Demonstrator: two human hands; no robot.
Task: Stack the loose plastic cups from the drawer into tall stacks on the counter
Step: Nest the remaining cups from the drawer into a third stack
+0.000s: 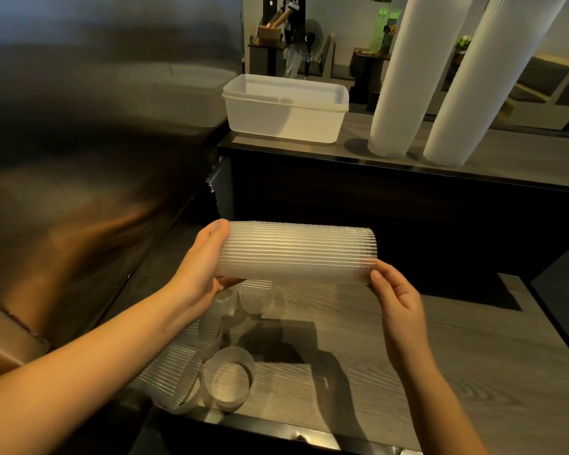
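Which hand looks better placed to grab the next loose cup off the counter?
Probably the right hand: it only pinches the end of the held stack, while the left hand wraps round and carries it. The loose cups lie just below the stack.

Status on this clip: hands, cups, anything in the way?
Left hand grips cup stack at one end, right hand pinches the other. Stack horizontal over loose cups. Nothing blocking.

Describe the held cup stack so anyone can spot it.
Start at the lower wood-grain counter. Above its loose cups, the ribbed clear stack lies sideways between the left hand and right hand. Unlike the two tall white stacks behind, it is short and horizontal.
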